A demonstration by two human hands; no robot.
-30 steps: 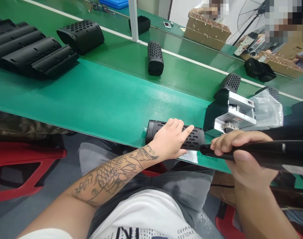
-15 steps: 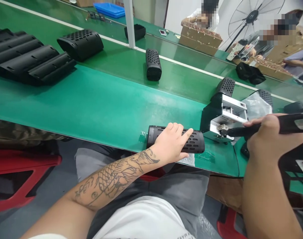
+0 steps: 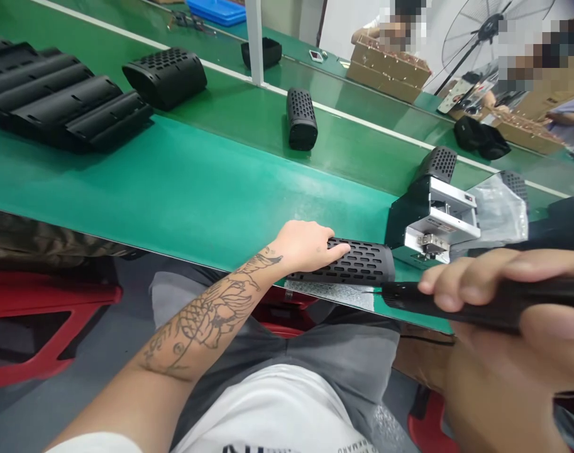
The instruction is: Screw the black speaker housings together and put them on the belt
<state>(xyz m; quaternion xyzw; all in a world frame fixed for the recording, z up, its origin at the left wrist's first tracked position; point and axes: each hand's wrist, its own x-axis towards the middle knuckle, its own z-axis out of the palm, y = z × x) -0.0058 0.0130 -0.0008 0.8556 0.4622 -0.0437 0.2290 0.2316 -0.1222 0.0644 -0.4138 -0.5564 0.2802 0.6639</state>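
A black perforated housing (image 3: 362, 264) lies on its side along the front edge of the green bench. My left hand (image 3: 308, 246) is closed over its left end, thumb stretched along the slotted face. In my right hand (image 3: 485, 286) is a black electric screwdriver (image 3: 423, 299), fingers wrapped around its body. Its thin bit points left, just in front of the housing's lower right edge; whether it touches cannot be made out. Behind my right hand stands a black and white screw feeder (image 3: 447, 220). Bubble wrap (image 3: 329, 294) shows under the housing.
Several black housing shells (image 3: 70, 94) are piled at the left. Other perforated housings stand farther back, one near the middle (image 3: 302, 119). A clear plastic bag (image 3: 501, 207) sits beside the feeder. Across the bench, people work beside cardboard boxes (image 3: 390, 66). A red stool (image 3: 46, 314) is at left.
My right hand has brought the screwdriver from the screw feeder leftward and down to the housing. My left hand has slid to the housing's left end and closed there.
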